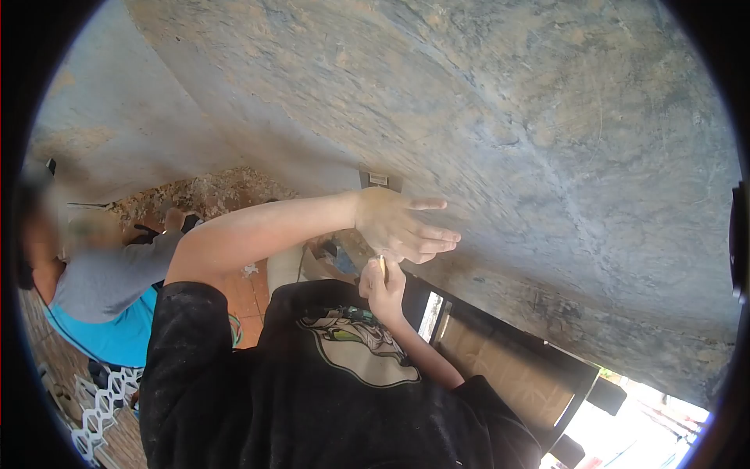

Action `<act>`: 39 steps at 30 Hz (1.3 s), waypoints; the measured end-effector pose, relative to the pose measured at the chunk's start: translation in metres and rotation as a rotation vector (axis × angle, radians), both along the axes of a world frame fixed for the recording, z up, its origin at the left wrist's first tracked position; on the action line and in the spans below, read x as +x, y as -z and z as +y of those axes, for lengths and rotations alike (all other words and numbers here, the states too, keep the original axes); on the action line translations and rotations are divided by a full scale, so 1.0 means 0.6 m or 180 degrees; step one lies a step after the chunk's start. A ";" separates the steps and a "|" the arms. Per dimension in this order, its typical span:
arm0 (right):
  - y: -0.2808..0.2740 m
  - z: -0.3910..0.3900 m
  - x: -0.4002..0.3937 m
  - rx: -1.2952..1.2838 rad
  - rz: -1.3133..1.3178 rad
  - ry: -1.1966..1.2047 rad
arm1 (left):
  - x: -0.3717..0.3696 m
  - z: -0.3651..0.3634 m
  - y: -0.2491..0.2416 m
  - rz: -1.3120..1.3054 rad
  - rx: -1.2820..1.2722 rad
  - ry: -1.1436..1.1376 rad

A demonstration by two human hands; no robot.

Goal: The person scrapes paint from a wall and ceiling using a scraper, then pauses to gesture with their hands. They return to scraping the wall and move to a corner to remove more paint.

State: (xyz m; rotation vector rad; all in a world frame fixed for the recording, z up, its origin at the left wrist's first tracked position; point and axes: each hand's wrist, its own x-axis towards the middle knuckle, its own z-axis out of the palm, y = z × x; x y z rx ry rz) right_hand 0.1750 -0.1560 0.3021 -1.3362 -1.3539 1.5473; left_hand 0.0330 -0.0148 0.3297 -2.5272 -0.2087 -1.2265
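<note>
My left hand point(406, 228) reaches across from the left, its dusty back toward me. The fingers are stretched out and spread over the mottled grey and tan surface point(547, 156); its thumb is hidden. Just below it, my right hand point(380, 291) is closed around a short, thin yellowish stick point(382, 266). Its visible end points up toward the underside of my left hand, and the rest is hidden in my fist. Both hands are close together in front of my black shirt point(336, 422).
On the left, a person in a grey sleeve point(117, 281) and bright blue clothing works nearby. Pale flakes point(211, 191) litter the floor behind my left arm. A white lattice point(98, 414) stands at lower left, a dark-framed panel point(508, 367) at lower right. A small dark labelled box point(380, 180) shows behind my wrist.
</note>
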 end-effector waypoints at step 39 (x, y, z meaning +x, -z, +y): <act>-0.060 0.131 0.089 0.0502 -0.0818 -0.0134 | -0.018 0.032 -0.017 0.0436 0.0628 -0.0417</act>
